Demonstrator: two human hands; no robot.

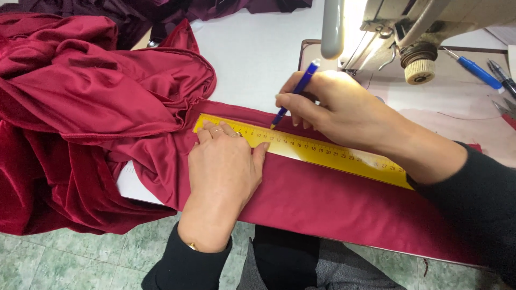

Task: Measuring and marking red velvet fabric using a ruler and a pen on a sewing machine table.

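Currently the yellow ruler (306,147) is lying diagonally on the flat strip of red fabric (333,198) running along the table's (258,53) near edge. Left hand (223,166) is pressing flat, fingers spread, on the ruler's left end, grasping nothing. Right hand (333,104) is pinching a blue pen (294,92), tip touching fabric at the ruler's far edge. Bunched fabric is piling over the left edge; sewing machine (414,32) is sitting at the far right corner.
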